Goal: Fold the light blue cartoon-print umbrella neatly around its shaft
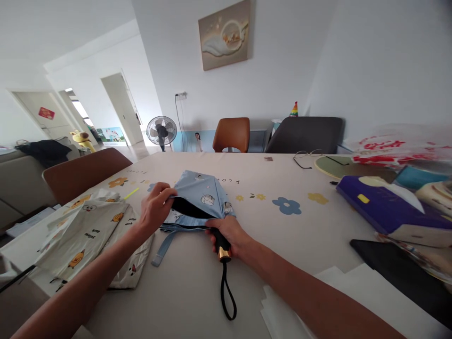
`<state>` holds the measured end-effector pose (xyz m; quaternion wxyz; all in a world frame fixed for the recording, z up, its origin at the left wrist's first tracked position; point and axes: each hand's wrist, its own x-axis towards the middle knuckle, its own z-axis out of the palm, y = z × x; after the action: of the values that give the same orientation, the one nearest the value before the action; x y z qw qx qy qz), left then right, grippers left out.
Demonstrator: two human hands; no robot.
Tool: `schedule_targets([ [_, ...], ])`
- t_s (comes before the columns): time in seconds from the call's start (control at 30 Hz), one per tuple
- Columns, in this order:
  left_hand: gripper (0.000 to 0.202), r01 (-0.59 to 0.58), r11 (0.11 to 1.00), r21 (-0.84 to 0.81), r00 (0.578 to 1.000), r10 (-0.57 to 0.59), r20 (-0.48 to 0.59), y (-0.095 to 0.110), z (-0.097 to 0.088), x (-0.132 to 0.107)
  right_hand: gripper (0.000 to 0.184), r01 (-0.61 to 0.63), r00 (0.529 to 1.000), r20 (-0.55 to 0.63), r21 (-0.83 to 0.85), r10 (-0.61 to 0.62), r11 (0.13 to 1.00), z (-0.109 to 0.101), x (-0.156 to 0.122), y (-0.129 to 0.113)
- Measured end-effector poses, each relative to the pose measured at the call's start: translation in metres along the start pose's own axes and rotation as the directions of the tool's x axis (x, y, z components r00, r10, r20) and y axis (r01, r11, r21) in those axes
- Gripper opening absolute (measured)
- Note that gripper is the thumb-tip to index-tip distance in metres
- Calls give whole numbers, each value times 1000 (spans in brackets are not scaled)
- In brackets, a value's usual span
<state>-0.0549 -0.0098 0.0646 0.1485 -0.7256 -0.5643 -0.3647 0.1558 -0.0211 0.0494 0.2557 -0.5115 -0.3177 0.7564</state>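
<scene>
A light blue folding umbrella (pixel 201 188) with cartoon prints lies loosely folded over the table, its canopy pointing away from me. My right hand (pixel 228 233) wraps round its black handle, which has a gold-coloured end and a black wrist loop (pixel 229 299) hanging toward me. With the fingers pinched, my left hand (pixel 155 205) holds the edge of a canopy fold on the left side. Between the two hands a gap in the cloth shows the black inner side. The blue closing strap (pixel 163 249) dangles at the lower left of the canopy.
Left of the umbrella lies a folded cream cloth (pixel 88 235) with yellow cartoon prints. To the right are a purple tissue pack (pixel 381 207), glasses (pixel 307 157), a black flat case (pixel 395 268) and white sheets (pixel 339 287). Chairs (pixel 231 135) stand around the table.
</scene>
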Motion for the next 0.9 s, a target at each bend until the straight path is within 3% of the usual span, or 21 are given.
schedule_targets([
  [0.07,17,64,997,-41,998,-63,24,-6,-3,-5,16,-11,1000,12,-13,11,1000,-1,0,-1],
  [0.13,15,161,981,-111,977,-142,161,-14,-1,-11,19,4,1000,27,-19,-3,1000,-3,0,-2],
  [0.23,15,242,955,-172,922,-172,347,-26,8,-15,22,13,997,78,-3,-13,1000,-7,1,-3],
  [0.47,18,280,933,-226,936,-213,280,-25,14,-13,18,60,982,173,119,-81,991,-14,5,-2],
  [0.6,20,301,906,-299,936,-220,275,-28,17,-17,8,23,982,181,127,-46,992,-15,9,-1],
  [0.77,21,157,939,-306,937,-45,345,-28,8,-20,17,37,985,168,65,-47,997,-14,9,-1],
  [0.9,42,-74,965,-251,896,175,408,1,-7,-15,20,33,992,120,-22,-30,999,-9,6,-1],
])
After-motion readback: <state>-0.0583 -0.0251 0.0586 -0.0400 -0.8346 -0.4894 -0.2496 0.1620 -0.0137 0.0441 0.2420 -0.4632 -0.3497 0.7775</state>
